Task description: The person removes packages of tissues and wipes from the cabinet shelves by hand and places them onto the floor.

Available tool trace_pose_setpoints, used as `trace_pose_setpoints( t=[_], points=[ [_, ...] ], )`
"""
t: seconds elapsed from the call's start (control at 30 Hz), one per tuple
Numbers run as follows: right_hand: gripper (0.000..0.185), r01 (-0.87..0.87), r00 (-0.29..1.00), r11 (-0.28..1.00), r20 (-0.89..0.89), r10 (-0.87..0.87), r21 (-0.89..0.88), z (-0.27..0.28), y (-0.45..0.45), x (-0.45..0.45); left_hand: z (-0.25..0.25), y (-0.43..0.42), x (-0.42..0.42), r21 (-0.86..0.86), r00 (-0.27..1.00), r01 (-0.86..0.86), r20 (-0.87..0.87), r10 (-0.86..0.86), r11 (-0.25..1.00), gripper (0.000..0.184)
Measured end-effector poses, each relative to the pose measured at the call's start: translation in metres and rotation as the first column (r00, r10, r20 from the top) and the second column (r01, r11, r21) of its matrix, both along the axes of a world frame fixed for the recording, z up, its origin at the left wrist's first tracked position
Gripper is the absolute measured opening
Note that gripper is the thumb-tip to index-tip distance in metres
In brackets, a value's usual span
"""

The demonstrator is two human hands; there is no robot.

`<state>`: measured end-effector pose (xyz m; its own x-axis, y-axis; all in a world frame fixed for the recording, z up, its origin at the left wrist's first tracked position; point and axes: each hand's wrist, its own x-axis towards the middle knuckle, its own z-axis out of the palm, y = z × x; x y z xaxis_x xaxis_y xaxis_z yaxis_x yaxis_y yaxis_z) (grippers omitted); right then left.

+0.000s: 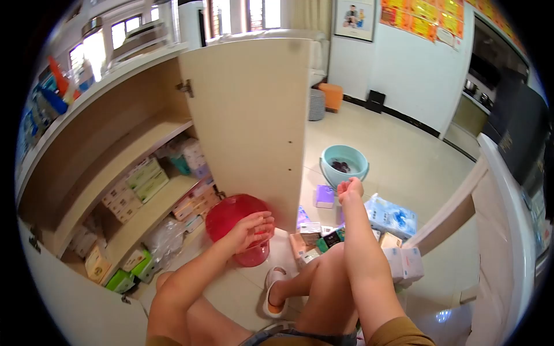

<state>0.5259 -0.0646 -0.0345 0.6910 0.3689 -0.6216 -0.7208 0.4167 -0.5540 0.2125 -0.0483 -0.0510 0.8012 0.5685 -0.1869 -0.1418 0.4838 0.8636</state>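
Note:
My left hand (253,232) hovers over the near side of a red basin (234,210) on the floor, fingers apart and nothing in it. My right hand (350,189) is stretched forward in front of the near rim of a light blue bucket (344,154), its fingers curled; whether anything small is inside them is hidden. Dark cloth (341,166) lies in the bucket. A purple box (325,196) stands on the floor just left of my right hand. The open cabinet door (248,121) rises behind the basin.
To the left, the open cabinet's shelves (133,135) hold tissue packs and green boxes (151,183). A blue-and-white package (392,216), white packs (404,264) and several small boxes lie by my knees. White furniture (496,230) stands at the right. An orange stool (331,97) is farther back.

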Motion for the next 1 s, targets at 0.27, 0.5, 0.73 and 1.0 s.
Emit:
trace_pose_setpoints(
  t=[0.27, 0.5, 0.73, 1.0],
  points=[
    [0.021, 0.111, 0.812, 0.961, 0.534, -0.234, 0.252, 0.024, 0.026, -0.058, 0.017, 0.025, -0.074, 0.064, 0.968, -0.248, -0.022, 0.250, 0.967, 0.033],
    [0.015, -0.185, 0.590, 0.891, 0.772, -0.237, 0.415, 0.047, 0.044, -0.149, 0.003, 0.045, -0.126, -0.086, 0.879, -0.465, 0.070, 0.471, 0.881, 0.030],
    [0.013, -0.707, 0.402, 0.683, 0.899, 0.172, 0.185, 0.043, 0.076, -0.267, 0.010, 0.056, -0.178, -0.105, 0.737, -0.669, 0.032, 0.675, 0.735, 0.026],
    [0.016, -0.911, 0.296, 0.395, 0.852, 0.432, 0.117, 0.025, 0.108, -0.376, 0.021, 0.064, -0.243, -0.095, 0.539, -0.835, 0.055, 0.840, 0.542, 0.024]
  ],
)
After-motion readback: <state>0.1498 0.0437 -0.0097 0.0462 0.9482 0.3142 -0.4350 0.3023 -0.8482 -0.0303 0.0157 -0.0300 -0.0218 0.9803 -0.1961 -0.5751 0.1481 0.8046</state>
